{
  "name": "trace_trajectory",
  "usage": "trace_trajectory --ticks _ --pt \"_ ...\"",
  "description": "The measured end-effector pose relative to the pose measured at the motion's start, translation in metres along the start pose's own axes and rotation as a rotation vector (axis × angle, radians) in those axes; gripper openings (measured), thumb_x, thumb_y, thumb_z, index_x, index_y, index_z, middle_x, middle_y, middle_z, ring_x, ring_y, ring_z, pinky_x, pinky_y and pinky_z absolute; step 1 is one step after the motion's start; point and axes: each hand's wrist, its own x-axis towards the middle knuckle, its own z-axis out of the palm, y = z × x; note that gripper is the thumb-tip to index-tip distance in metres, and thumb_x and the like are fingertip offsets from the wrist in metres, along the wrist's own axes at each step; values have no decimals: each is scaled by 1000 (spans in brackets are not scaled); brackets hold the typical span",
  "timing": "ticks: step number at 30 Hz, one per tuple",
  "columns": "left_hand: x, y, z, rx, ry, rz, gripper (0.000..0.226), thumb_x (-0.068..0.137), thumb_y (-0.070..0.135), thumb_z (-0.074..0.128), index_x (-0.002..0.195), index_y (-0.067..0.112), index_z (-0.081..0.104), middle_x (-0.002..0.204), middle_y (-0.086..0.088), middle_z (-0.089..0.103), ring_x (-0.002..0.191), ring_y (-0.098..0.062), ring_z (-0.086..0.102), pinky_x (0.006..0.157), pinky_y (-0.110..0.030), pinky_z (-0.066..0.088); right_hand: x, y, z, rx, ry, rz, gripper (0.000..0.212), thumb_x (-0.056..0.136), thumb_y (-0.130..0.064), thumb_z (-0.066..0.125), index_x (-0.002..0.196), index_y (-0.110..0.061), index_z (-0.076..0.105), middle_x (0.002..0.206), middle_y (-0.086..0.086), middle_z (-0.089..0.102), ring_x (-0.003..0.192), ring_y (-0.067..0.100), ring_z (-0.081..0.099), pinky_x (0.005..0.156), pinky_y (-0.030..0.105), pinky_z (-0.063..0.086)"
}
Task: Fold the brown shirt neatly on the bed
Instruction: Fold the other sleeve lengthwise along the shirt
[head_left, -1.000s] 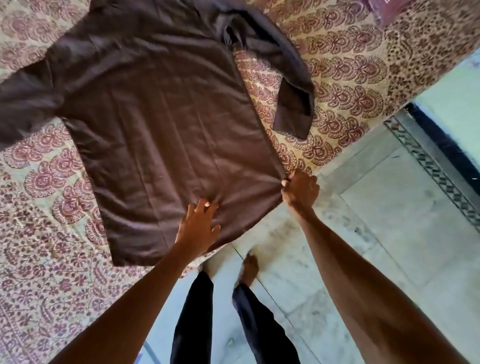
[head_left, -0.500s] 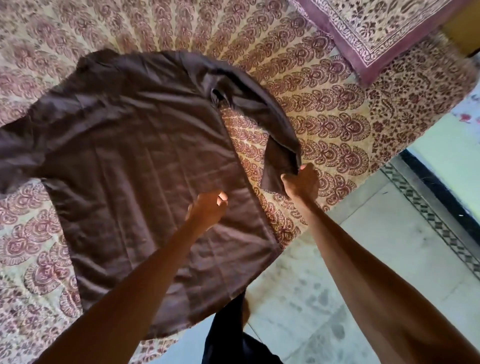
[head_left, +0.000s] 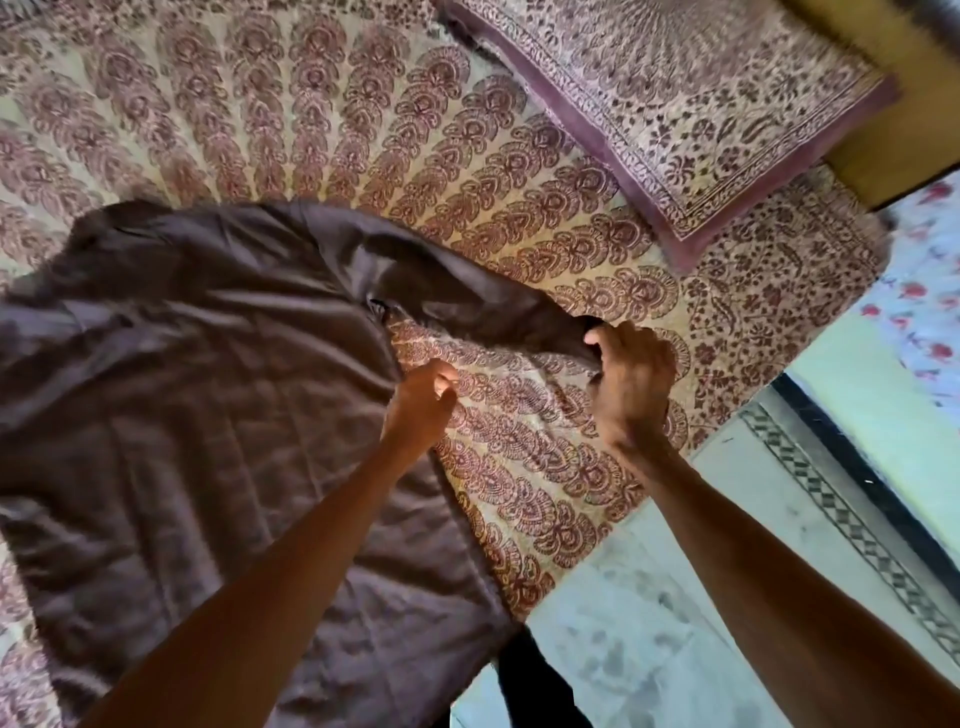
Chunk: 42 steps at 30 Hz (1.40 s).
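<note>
The brown shirt (head_left: 197, 415) lies spread flat on the patterned bedsheet (head_left: 322, 114), its body filling the left half of the view. One sleeve (head_left: 467, 301) stretches out to the right, lifted off the sheet. My right hand (head_left: 631, 384) is closed on the cuff end of that sleeve. My left hand (head_left: 423, 402) hovers at the shirt's side edge just below the armpit, fingers curled; whether it pinches the cloth I cannot tell. The other sleeve runs out of view at the left.
A pillow (head_left: 691, 119) in a matching print with a purple border lies at the top right of the bed. The bed's edge runs diagonally at the right, with pale marble floor (head_left: 649, 623) beyond it. My dark trouser legs (head_left: 540, 691) show at the bottom.
My right hand left the shirt's bottom hem corner, took the sleeve's cuff and pulled the sleeve out to the right. My left hand moved up from the hem to the side edge by the armpit.
</note>
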Motion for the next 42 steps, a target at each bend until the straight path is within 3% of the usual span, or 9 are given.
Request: trace_trajectory --ticks 5,8,11,15,20,25,30,38,42 --pt "22 28 27 70 -14 18 24 87 11 60 111 13 61 106 -4 67 85 -19 64 74 -31 53 0 57 30 -130 -692 -153 51 81 -23 74 129 -19 56 128 6 60 112 23 58 100 42 45" --pt "33 32 39 88 -7 54 18 88 11 61 106 12 62 104 -4 66 85 -15 63 75 -33 55 12 78 44 84 -558 9 24 90 -27 66 112 -17 66 106 4 70 87 16 65 80 33 55" --pt "47 36 43 129 136 113 19 88 7 55 105 9 63 103 -7 64 83 -18 63 71 -37 57 36 85 49 255 -372 274 21 92 -9 59 113 -7 63 110 13 62 89 19 60 75 32 55" --pt "75 58 53 290 314 182 24 85 -2 56 107 6 62 112 -15 60 87 -20 58 59 -30 52 51 109 63 322 -518 466 21 92 -5 55 113 -9 60 112 10 61 85 14 55 59 9 36" --pt "108 101 64 614 229 172 50 82 -4 56 128 15 51 132 -13 49 112 -28 52 84 -44 52 36 121 66 156 -790 191 45 78 -43 75 112 -20 56 116 1 61 115 25 53 98 41 40" --pt "129 118 71 931 24 181 64 81 9 64 139 21 39 149 -10 31 138 -33 28 110 -49 32 44 132 59 186 -571 92 21 82 -31 74 91 -13 65 88 2 68 78 15 54 75 31 37" --pt "157 132 74 817 118 176 75 80 5 64 146 18 32 150 -12 35 140 -33 28 113 -50 27 125 163 42 85 -173 169 29 87 -25 67 111 -12 60 91 1 68 80 19 56 79 33 35" --pt "177 142 66 638 244 73 83 88 21 54 154 23 4 162 -10 1 148 -34 8 116 -59 19 223 167 35 8 -300 -33 34 99 -31 53 119 -4 57 58 -3 44 49 16 42 50 28 29" --pt "178 124 63 570 179 5 76 95 36 50 154 27 3 162 -10 -5 148 -35 0 115 -58 10 239 159 47 -71 -268 -45 36 96 -34 59 116 -4 57 53 -7 31 47 17 38 54 32 33"
